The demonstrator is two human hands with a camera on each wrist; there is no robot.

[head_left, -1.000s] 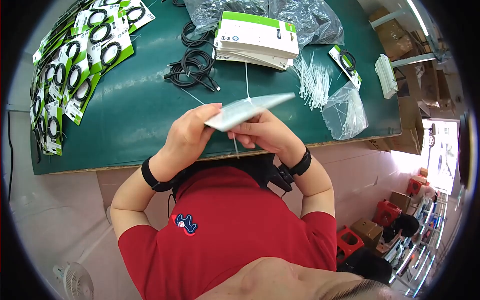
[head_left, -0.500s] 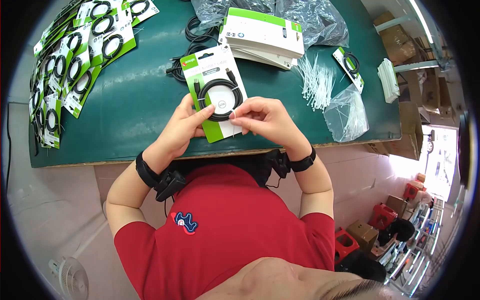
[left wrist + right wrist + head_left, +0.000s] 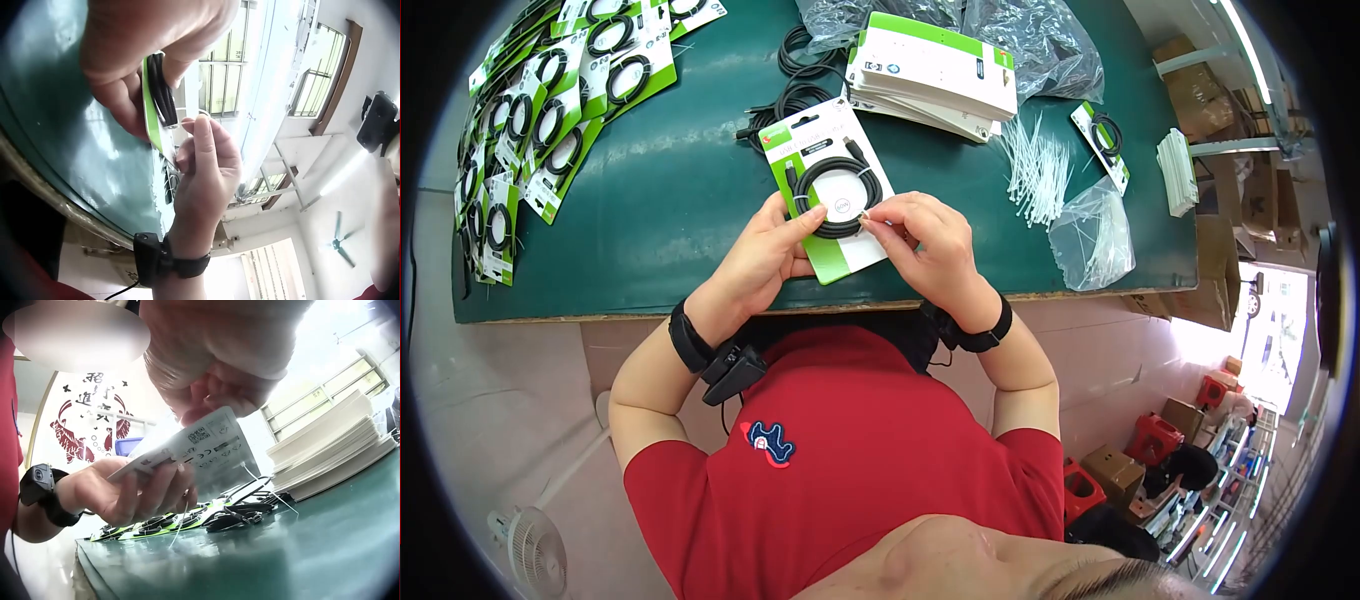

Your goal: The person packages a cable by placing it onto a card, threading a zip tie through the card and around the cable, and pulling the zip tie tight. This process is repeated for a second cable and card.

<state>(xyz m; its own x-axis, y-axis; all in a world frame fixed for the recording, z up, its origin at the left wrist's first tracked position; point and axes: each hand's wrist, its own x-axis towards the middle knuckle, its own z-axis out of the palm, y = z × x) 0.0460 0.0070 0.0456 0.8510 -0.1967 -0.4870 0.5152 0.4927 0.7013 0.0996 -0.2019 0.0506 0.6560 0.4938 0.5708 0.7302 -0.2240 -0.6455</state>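
My left hand (image 3: 762,250) grips a white and green packaging card (image 3: 798,137), thumb on the front and fingers behind it. A coiled black cable (image 3: 840,230) lies against the card's face, its two plugs pointing up. White cable ties bind the coil to the card. At the coil's lower right, the thumb and forefinger of my right hand (image 3: 935,245) pinch a cable tie (image 3: 864,217). The right wrist view shows the card's printed back (image 3: 215,440), with thin white tie tails (image 3: 181,526) sticking out. In the left wrist view the card appears nearly edge-on.
Finished carded cables (image 3: 550,120) cover the table's left side. Behind the card are loose black cables (image 3: 795,95) and a card stack (image 3: 940,75). To the right lie loose cable ties (image 3: 1037,170), a clear bag (image 3: 1093,240) and one carded cable (image 3: 1103,140). Plastic bags (image 3: 1040,45) sit behind.
The card has turned from a steep tilt to face up, bringing the coil into view. My right hand has come from beneath the card to the coil's lower right.
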